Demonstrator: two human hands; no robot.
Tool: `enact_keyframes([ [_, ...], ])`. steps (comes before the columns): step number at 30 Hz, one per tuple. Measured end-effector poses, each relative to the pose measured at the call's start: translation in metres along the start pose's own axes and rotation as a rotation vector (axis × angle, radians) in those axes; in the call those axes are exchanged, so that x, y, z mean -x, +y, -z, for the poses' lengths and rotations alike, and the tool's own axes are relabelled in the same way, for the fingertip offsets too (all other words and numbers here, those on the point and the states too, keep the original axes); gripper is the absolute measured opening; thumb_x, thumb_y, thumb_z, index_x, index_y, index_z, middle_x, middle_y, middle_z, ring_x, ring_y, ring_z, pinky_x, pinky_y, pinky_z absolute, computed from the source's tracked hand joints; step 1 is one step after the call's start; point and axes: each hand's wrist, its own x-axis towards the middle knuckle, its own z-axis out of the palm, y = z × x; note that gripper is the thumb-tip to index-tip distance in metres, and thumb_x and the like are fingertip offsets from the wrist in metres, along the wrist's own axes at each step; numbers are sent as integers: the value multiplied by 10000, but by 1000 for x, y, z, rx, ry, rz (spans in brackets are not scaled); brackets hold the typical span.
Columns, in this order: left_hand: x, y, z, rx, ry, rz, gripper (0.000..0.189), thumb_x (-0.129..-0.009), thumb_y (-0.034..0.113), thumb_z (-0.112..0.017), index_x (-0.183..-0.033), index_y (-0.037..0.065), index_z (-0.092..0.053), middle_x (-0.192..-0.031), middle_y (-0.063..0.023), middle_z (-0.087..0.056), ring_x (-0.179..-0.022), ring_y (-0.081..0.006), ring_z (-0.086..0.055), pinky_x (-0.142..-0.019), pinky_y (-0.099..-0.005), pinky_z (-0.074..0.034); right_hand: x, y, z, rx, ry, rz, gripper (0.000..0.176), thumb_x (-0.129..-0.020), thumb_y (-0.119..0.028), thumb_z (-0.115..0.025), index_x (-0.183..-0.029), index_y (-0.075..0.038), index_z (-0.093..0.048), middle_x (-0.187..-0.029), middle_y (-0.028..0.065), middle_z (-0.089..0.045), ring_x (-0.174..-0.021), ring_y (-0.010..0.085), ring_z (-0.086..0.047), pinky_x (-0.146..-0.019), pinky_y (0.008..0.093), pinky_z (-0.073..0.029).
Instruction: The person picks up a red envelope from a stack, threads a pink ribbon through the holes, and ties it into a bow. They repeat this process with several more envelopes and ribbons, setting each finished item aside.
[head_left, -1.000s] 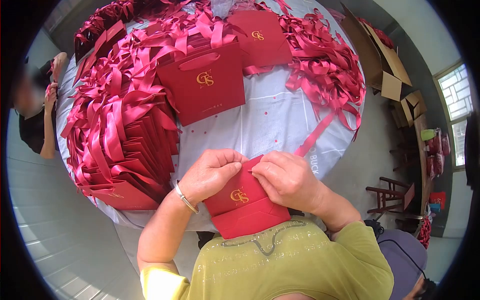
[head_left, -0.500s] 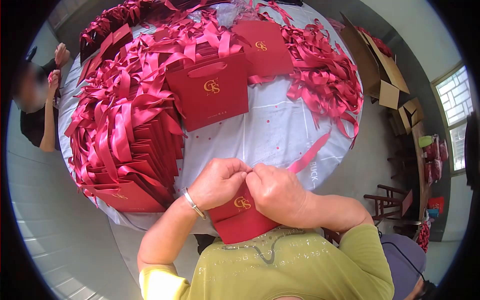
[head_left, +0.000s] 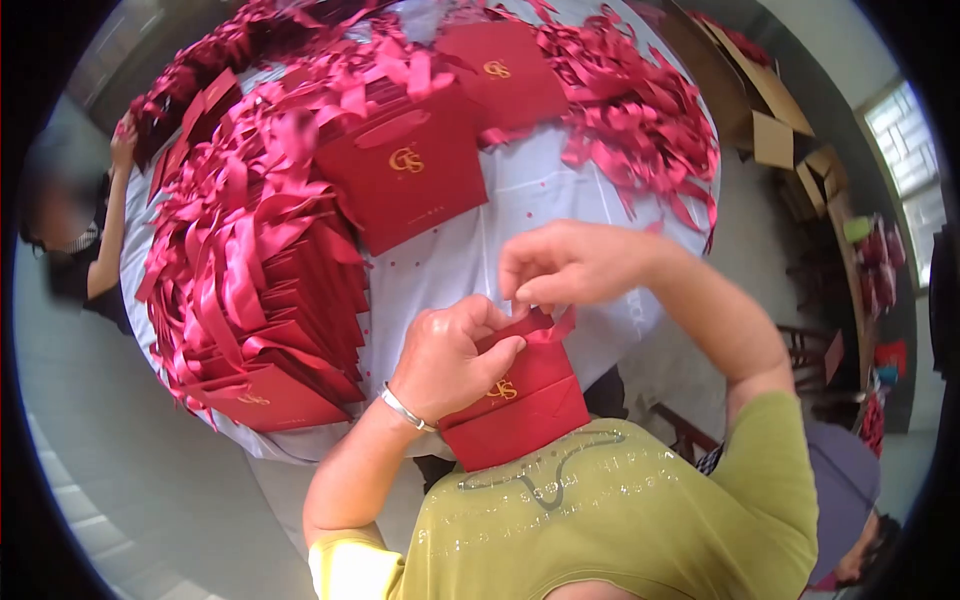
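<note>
A small red paper gift bag (head_left: 530, 415) with a gold logo leans against my body at the table's edge, its base toward me. My left hand (head_left: 455, 360), with a silver bangle on the wrist, grips the bag's upper edge between thumb and fingers. Just above the bag's opening, my right hand (head_left: 570, 265) is closed in a pinch. Whatever lies between its fingertips is too small to make out. A pink ribbon (head_left: 558, 328) loops at the bag's top, right below the right hand.
Rows of finished-looking red bags (head_left: 310, 290) with ribbon handles stand on the left. One larger red bag (head_left: 420, 190) lies ahead, and loose ribbons (head_left: 640, 110) are heaped at the back right. Another person (head_left: 90, 230) is at the far left. Cardboard boxes (head_left: 775, 140) stand right.
My right hand has lifted up and away from the bag's front, and the left hand stays on the bag. The long ribbon end no longer stretches out to the right. The view has shifted slightly.
</note>
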Motion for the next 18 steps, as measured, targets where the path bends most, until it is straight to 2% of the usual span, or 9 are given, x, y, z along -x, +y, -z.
enact_keyframes([
  [1,0,0,-3,-7,-30,-10,211,-762,74,-796,-877,-14,-642,-669,-94,-680,-601,-93,-628,-578,-261,-495,-4,-7,4,184,-41,-77,170,-917,-83,-610,-1057,13,-613,-945,93,-704,-861,130,-669,-699,295,-551],
  [3,1,-3,-7,1,55,-148,216,-747,77,-812,-849,12,-633,-671,-89,-685,-606,-131,-664,-582,-259,-498,-13,-14,5,272,-89,-6,225,-911,-108,-613,-1099,16,-608,-929,94,-707,-829,138,-658,-700,302,-538],
  [5,2,2,-6,2,22,-153,230,-735,79,-825,-851,30,-632,-684,-88,-694,-613,-153,-685,-587,-257,-501,-26,-22,5,494,-288,-83,265,-903,-128,-623,-1123,19,-611,-904,93,-703,-794,148,-639,-704,306,-519],
  [7,3,4,-6,-19,61,-195,265,-724,76,-840,-858,26,-618,-670,-83,-684,-607,-151,-678,-589,-257,-502,-35,-20,9,467,-310,-119,283,-885,-147,-646,-1126,1,-626,-883,61,-685,-723,120,-591,-660,286,-482],
  [9,3,6,-4,-27,65,-225,276,-721,68,-846,-853,28,-607,-673,-78,-677,-610,-145,-678,-587,-253,-502,-49,1,14,140,-530,-169,285,-858,-139,-677,-1112,-16,-641,-835,17,-659,-686,87,-555,-602,269,-443],
  [12,3,5,-3,-41,54,-234,296,-720,52,-853,-839,27,-583,-678,-59,-663,-617,-111,-667,-577,-240,-497,-45,15,7,-107,-380,-242,290,-818,-107,-709,-1087,-19,-645,-770,-24,-625,-653,68,-521,-560,258,-402],
  [16,4,-6,-6,27,7,-120,301,-735,38,-849,-815,22,-559,-690,-14,-643,-639,-33,-628,-553,-213,-481,-31,16,-8,-102,-199,-239,278,-785,-74,-736,-1039,-4,-648,-754,-8,-638,-670,78,-563,-580,255,-439],
  [17,5,-7,-6,30,10,-116,301,-735,38,-849,-815,22,-559,-690,-14,-643,-639,-33,-628,-553,-213,-481,-29,18,-12,-124,0,-187,266,-775,-60,-744,-1019,-5,-653,-759,3,-644,-679,81,-581,-598,254,-458],
  [18,5,-8,-6,100,-20,-48,292,-733,71,-842,-823,29,-568,-711,-60,-663,-638,-138,-665,-569,-264,-506,-28,20,-14,-144,196,-135,255,-766,-47,-751,-999,-6,-657,-764,14,-651,-689,84,-598,-615,252,-477],
])
